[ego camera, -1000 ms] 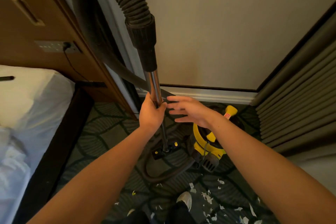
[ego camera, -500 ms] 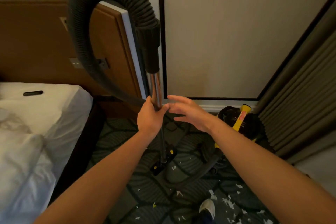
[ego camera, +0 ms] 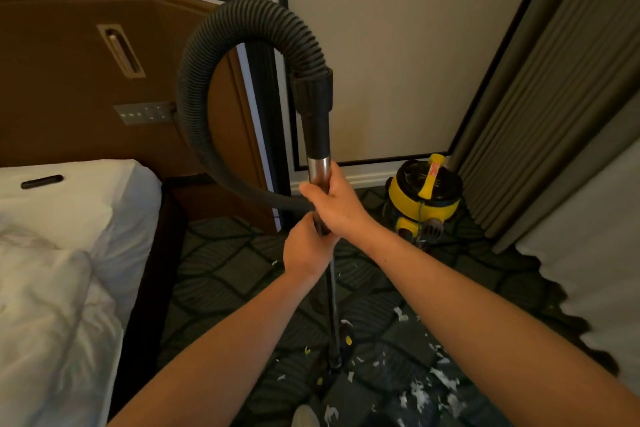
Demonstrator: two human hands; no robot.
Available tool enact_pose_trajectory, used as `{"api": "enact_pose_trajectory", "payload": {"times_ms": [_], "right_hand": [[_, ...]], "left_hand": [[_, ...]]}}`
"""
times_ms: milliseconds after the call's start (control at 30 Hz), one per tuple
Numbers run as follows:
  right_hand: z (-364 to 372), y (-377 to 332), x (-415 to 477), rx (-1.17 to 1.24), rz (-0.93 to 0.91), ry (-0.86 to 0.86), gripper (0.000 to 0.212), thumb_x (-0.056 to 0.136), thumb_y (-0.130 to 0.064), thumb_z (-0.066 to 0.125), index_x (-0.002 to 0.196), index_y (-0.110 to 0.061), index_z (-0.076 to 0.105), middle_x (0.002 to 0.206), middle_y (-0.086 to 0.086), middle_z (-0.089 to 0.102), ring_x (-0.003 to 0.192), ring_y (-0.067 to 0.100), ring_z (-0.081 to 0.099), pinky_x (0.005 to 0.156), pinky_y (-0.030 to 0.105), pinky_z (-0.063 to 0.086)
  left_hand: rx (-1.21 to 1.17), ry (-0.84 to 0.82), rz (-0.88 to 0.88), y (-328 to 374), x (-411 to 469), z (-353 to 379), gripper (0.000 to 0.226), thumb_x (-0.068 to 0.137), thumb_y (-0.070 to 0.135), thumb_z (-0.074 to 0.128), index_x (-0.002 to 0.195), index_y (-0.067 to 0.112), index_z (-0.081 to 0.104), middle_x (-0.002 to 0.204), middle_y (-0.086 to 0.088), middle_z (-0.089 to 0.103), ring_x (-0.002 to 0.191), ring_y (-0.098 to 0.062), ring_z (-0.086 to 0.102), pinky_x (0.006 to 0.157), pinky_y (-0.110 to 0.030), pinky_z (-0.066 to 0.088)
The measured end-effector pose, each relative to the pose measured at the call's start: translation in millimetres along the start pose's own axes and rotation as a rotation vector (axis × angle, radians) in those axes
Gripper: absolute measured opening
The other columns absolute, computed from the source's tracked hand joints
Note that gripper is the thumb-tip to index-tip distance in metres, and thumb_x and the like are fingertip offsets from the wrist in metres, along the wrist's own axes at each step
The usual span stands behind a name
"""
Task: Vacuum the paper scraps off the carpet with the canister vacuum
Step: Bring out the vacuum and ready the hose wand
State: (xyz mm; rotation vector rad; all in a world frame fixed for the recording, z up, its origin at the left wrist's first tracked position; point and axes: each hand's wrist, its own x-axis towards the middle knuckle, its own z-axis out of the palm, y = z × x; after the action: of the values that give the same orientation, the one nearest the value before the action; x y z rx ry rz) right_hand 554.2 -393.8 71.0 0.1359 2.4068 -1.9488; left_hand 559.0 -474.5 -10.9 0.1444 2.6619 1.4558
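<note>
Both hands hold the vacuum's metal wand (ego camera: 319, 168), which stands nearly upright in front of me. My right hand (ego camera: 337, 201) grips it high, just under the black cuff; my left hand (ego camera: 304, 248) grips it right below. A black ribbed hose (ego camera: 221, 45) loops up and over from the cuff. The wand's lower end and floor head (ego camera: 334, 362) rest on the dark patterned carpet (ego camera: 225, 274) among white paper scraps (ego camera: 420, 392). The yellow and black canister (ego camera: 424, 198) stands in the corner beyond my right hand.
A bed with white sheets (ego camera: 62, 270) fills the left, with a black remote (ego camera: 41, 181) on it, and a brown headboard (ego camera: 69, 80) behind. Grey curtains (ego camera: 554, 97) hang on the right. A light fabric edge (ego camera: 588, 270) lies at right. My shoe (ego camera: 304, 416) shows at the bottom.
My right hand, open beside the wand before, has closed on it above my left hand. The view has pulled back, and the canister now sits farther off in the corner.
</note>
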Motion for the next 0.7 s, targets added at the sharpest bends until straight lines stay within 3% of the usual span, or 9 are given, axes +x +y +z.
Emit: {"api": "enact_pose_trajectory", "payload": {"times_ms": [167,267,333,400,500,600,700], "right_hand": [[-18,21,-46,-0.118,-0.013,0.087,0.018,0.093,-0.010,0.058,0.108,-0.011,0.049,0.078,-0.002,0.046,0.069,0.007,0.050,0.065,0.019,0.044],[-37,39,-81,-0.176,0.013,0.140,0.019,0.089,-0.006,0.058,0.099,-0.019,0.049,0.075,-0.004,0.045,0.064,0.005,0.046,0.060,0.016,0.040],[-50,58,-107,-0.224,0.055,0.195,0.022,0.086,-0.005,0.060,0.090,-0.022,0.046,0.073,-0.003,0.044,0.063,0.007,0.045,0.061,0.022,0.039],[-61,82,-132,-0.283,0.122,0.260,0.028,0.083,-0.004,0.062,0.081,-0.024,0.043,0.069,-0.004,0.043,0.060,0.008,0.042,0.060,0.026,0.035],[-76,115,-169,-0.346,0.208,0.305,0.036,0.080,-0.001,0.063,0.073,-0.026,0.038,0.065,-0.005,0.042,0.057,0.007,0.039,0.060,0.029,0.033],[-87,140,-194,-0.369,0.269,0.267,0.037,0.083,-0.011,0.070,0.073,-0.026,0.038,0.068,-0.004,0.046,0.060,0.008,0.042,0.061,0.032,0.037],[-96,169,-211,-0.464,0.332,0.195,0.021,0.078,-0.029,0.065,0.089,-0.018,0.052,0.084,0.004,0.058,0.079,0.020,0.057,0.073,0.040,0.050]], "left_hand": [[-0.149,-0.318,0.001,0,-36,15,0.021,0.086,0.029,0.070,0.100,0.016,0.063,0.079,0.007,0.064,0.076,-0.008,0.063,0.067,-0.029,0.052],[-0.077,-0.511,0.045,4,-63,30,0.028,0.085,0.027,0.072,0.106,0.010,0.064,0.091,-0.001,0.068,0.086,-0.015,0.066,0.077,-0.036,0.055],[-0.015,-0.644,0.055,11,-81,36,0.030,0.086,0.020,0.069,0.112,0.007,0.064,0.103,-0.008,0.070,0.097,-0.019,0.067,0.090,-0.042,0.053],[0.090,-0.779,0.044,24,-98,40,0.033,0.088,0.015,0.067,0.119,0.005,0.063,0.112,-0.016,0.069,0.106,-0.024,0.065,0.097,-0.039,0.050],[0.332,-0.965,0.020,52,-121,40,0.041,0.090,0.024,0.065,0.127,0.009,0.061,0.123,-0.013,0.065,0.115,-0.024,0.061,0.089,-0.028,0.050],[0.427,-1.045,0.053,92,-138,34,0.023,0.092,0.022,0.062,0.109,0.008,0.071,0.101,-0.007,0.072,0.100,-0.018,0.068,0.079,-0.027,0.056],[0.402,-0.975,0.148,128,-145,38,0.016,0.095,0.022,0.059,0.095,0.012,0.072,0.087,-0.004,0.075,0.083,-0.012,0.072,0.069,-0.022,0.059]]}}
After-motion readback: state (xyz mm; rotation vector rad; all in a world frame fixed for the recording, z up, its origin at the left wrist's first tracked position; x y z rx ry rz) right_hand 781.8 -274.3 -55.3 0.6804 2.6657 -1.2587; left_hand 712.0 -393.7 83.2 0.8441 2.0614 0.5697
